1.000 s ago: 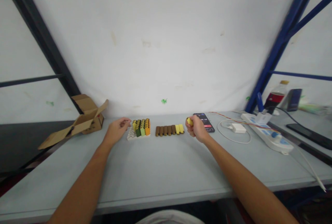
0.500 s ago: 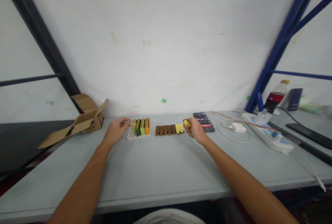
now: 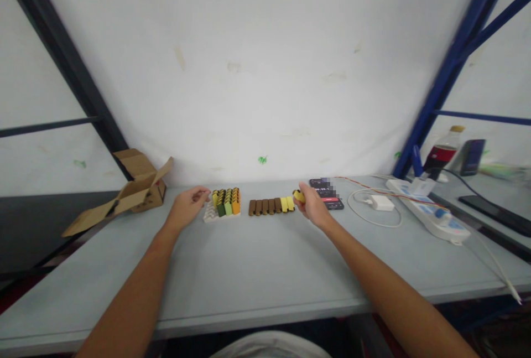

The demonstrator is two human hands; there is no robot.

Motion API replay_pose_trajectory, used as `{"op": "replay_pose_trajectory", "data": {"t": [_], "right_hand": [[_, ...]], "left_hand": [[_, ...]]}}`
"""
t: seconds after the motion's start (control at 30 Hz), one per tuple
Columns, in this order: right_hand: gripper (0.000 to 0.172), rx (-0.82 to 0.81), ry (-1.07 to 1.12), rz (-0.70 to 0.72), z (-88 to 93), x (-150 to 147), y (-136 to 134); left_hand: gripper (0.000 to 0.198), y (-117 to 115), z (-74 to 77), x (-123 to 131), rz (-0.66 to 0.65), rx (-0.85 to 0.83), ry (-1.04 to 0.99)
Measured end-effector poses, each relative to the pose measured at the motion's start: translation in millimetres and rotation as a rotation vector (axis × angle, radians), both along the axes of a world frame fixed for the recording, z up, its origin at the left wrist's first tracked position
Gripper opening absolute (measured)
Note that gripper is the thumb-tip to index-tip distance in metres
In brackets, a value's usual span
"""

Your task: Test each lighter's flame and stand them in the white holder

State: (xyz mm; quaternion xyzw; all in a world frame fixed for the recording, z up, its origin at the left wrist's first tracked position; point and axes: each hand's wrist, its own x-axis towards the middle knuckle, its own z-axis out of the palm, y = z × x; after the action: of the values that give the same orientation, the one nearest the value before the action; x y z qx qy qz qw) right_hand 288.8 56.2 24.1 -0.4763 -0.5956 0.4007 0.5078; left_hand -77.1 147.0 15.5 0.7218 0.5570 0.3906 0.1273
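My right hand [image 3: 314,207] is closed around a small yellow block with dark ends [image 3: 298,196], held just right of a row on the table. That row has several brown blocks [image 3: 265,207] and, at its right end, yellow blocks [image 3: 287,205]. My left hand [image 3: 188,206] is at the left side of a white tray with holes [image 3: 211,216], fingers curled together; what they pinch, if anything, is hidden. Green, light green, yellow and orange blocks [image 3: 228,203] with black-and-yellow tops stand upright in the tray's right part. Holes show at its left.
A phone [image 3: 332,203] with a timer lies behind my right hand. Farther right are a white charger [image 3: 381,203] with cable, a power strip [image 3: 435,219] and a cola bottle [image 3: 442,153]. An opened cardboard box [image 3: 145,192] sits at left, before the wall.
Both hands stay nearly still, the right one still holding the yellow block. The view shifts very slightly.
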Motion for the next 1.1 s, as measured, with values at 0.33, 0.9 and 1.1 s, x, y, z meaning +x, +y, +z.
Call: {"op": "replay_pose_trajectory", "data": {"t": [0.33, 0.9, 1.1], "right_hand": [[0.024, 0.239, -0.207, -0.216, 4.2, -0.2, -4.0], [0.043, 0.181, -0.188, -0.103, 6.3, -5.4, -8.2], [0.039, 0.179, -0.240, -0.144, 4.0, -8.2, -9.4]], "left_hand": [[0.045, -0.3, 0.7, 0.5, 0.010, 0.020, -0.006], [0.046, 0.5, -1.3, 0.8, -0.015, 0.012, 0.027], [0.045, -0.7, -0.2, 1.9, -0.015, 0.011, 0.027]]}}
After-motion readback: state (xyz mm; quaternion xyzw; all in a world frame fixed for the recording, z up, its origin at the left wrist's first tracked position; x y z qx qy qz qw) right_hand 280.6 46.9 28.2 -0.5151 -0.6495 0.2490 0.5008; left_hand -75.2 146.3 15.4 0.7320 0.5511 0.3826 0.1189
